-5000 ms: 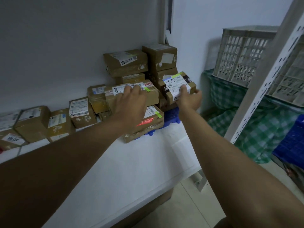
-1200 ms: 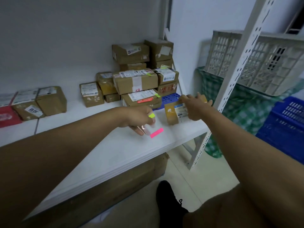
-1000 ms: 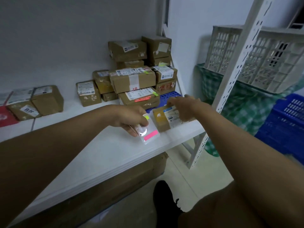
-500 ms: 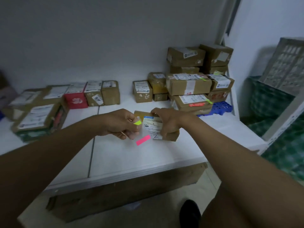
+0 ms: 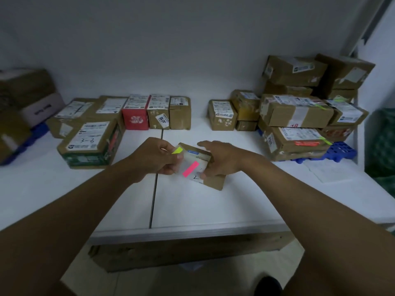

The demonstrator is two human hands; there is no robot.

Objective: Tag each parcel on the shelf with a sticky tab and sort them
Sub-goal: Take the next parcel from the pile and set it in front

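A small brown parcel [image 5: 214, 182] with a white label lies on the white shelf [image 5: 192, 206], near its middle. My right hand [image 5: 222, 160] grips it from the right, thumb on the label. My left hand [image 5: 158, 159] holds a clear sheet of sticky tabs [image 5: 188, 165] over the parcel's left side; a yellow-green tab [image 5: 177, 150] and a pink tab [image 5: 190, 168] show on it. A stack of taped parcels [image 5: 299, 116] stands at the back right, some with green tabs. Another row of parcels [image 5: 158, 112] lines the back left.
A red box [image 5: 135, 118] sits in the left row, with a larger labelled box [image 5: 89, 144] in front of it. Blue plastic pallets [image 5: 339, 149] lie under the right stack. A loose paper [image 5: 329, 169] rests at the right. A cardboard box [image 5: 188, 251] sits under the shelf.
My right hand carried the small parcel from the shelf's right end to the middle. My left hand came along with the tab sheet, which now overlaps the parcel's label.
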